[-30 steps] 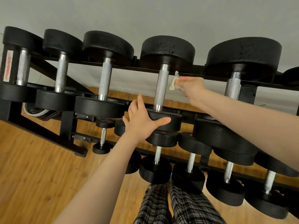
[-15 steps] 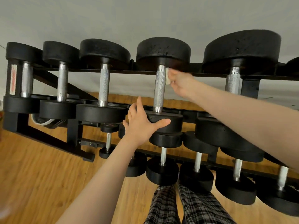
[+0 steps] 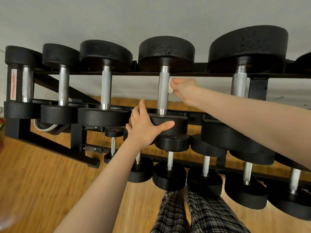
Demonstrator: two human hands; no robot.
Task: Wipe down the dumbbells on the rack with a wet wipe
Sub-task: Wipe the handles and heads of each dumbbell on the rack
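A person's right hand [image 3: 184,89] pinches a small white wipe [image 3: 170,84] against the right side of a knurled steel handle [image 3: 163,91], on the fourth dumbbell [image 3: 165,52] from the left along the top tier of a black metal rack [image 3: 257,89]. The fingers are curled round the wipe, most of which is hidden behind them. The left hand [image 3: 144,127] is spread on the near black weight [image 3: 176,126] of the same dumbbell, fingers straight along its left edge and thumb laid across its front face.

Five dumbbells show fully on the top tier, growing larger from left to right, with the edge of another at the far right. The right forearm crosses in front of the largest one's near weight [image 3: 225,135]. On the lower tier, a row of smaller dumbbells [image 3: 170,175] sits partly hidden behind the left wrist and the upper weights. A red-and-white label [image 3: 13,84] runs down the rack's left upright. Below lie a wooden floor [image 3: 42,182] and plaid trouser legs [image 3: 193,214]; a grey wall [image 3: 101,19] stands behind the rack.
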